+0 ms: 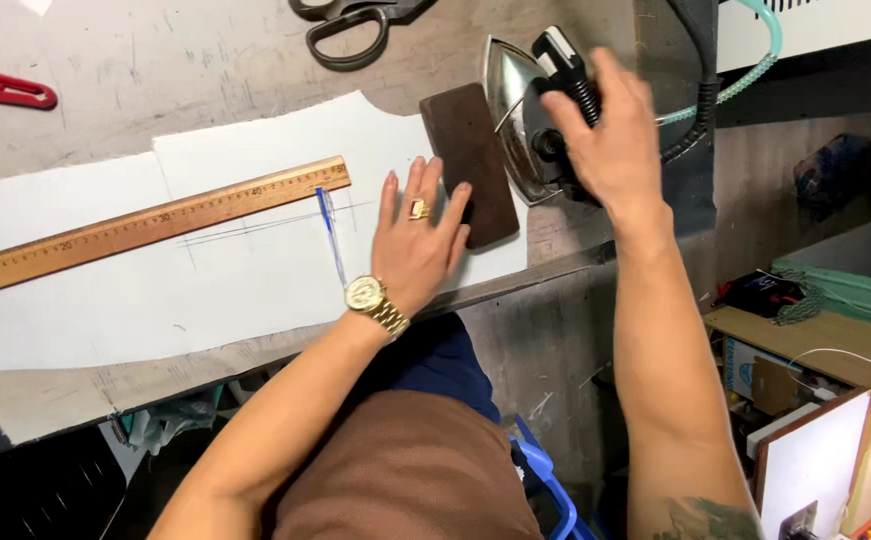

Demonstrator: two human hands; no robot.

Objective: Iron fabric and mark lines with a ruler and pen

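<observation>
Two hands (515, 190): iron (520, 115), brown block (468, 165), perhaps touching.

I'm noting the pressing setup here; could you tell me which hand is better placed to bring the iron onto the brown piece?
The right hand: it already grips the iron beside the brown piece, which the left hand holds flat.

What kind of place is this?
Probably a tailoring or sewing workshop: a steam iron under the right hand, large shears, and a wooden ruler across white cut fabric.
</observation>
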